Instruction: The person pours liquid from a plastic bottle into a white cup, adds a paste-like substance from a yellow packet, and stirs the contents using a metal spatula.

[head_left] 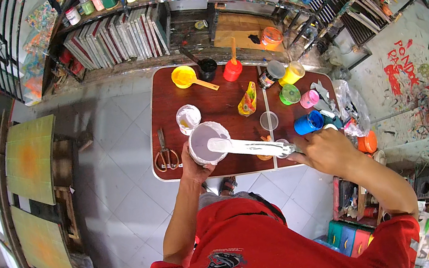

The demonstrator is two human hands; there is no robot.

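Note:
My left hand (195,164) is wrapped round a white plastic tub (218,129) with pale paint inside, held tilted over the table's near edge. A long flat stirring stick (252,145), coated white at one end and smeared black and white along its length, reaches into the tub. Its other end is gripped in my right hand (319,149). Just beyond the tub stands another white tub (189,126) with white and yellow paint. Scissors (164,157) lie left of my left hand. Near my right hand is a blue paint pot (308,122).
The brown table (167,94) carries a yellow paint pot (184,76), a black pot (207,69), a red pot (232,71), a yellow squeeze pouch (248,100) and a clear round container (269,121). Green and pink pots stand right. Behind are shelves with frames (120,40).

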